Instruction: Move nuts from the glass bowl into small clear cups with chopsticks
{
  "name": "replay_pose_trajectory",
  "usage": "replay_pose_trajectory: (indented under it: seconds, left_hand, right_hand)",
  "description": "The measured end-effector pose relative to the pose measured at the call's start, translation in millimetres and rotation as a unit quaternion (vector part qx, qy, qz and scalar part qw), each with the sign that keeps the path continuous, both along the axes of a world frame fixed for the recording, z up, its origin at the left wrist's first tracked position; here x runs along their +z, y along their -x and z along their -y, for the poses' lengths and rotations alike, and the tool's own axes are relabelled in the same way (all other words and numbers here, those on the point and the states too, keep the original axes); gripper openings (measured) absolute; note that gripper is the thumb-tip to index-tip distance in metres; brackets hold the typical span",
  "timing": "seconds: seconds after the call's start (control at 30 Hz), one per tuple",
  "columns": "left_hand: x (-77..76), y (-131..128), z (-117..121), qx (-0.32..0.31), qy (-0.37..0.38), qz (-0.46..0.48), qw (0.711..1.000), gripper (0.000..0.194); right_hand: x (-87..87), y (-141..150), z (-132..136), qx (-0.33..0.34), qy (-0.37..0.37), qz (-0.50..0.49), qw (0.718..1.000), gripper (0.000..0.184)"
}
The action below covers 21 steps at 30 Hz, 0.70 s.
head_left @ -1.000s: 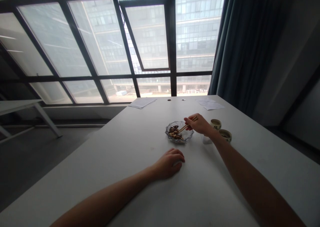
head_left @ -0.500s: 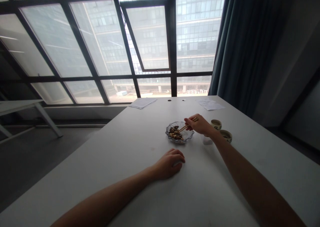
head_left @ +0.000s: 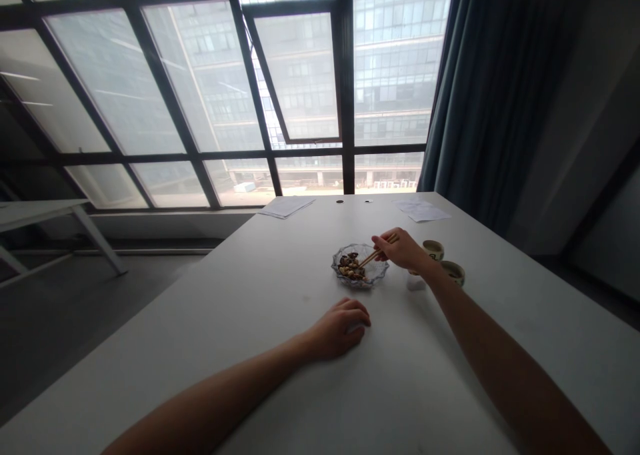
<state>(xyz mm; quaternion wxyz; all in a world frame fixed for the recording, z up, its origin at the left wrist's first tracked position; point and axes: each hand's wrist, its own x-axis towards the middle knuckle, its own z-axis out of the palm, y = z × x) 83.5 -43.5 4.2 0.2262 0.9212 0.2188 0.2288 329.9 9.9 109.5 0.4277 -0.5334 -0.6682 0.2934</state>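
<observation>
My right hand [head_left: 404, 251] grips a pair of wooden chopsticks [head_left: 377, 251] whose tips reach down into a clear glass dish [head_left: 377, 276]. In the dish lies a heap of brown and tan nuts [head_left: 351, 267]. My left hand [head_left: 339, 327] rests on the white table [head_left: 260, 295] nearer to me, its fingers curled under with nothing visible in them. Whether the chopstick tips pinch a nut is too small to see.
Two small ceramic cups [head_left: 433, 248] [head_left: 454, 271] stand right of the dish, and a small white object [head_left: 416, 281] lies beneath my right wrist. Papers [head_left: 286, 205] [head_left: 421, 209] lie at the table's far edge by the window. Another white table [head_left: 35, 212] stands at left.
My right hand with the chopsticks has shifted very slightly to the right over the dish. The left hand has not moved.
</observation>
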Motion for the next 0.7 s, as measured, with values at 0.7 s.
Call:
replay_pose_trajectory:
  seconds: [0.7]
  left_hand:
    - [-0.9,5.5,1.8,-0.001,-0.003,-0.002,1.000,0.023]
  right_hand:
    - [6.8,3.7,6.2,-0.009,0.021,-0.022,0.999,0.039]
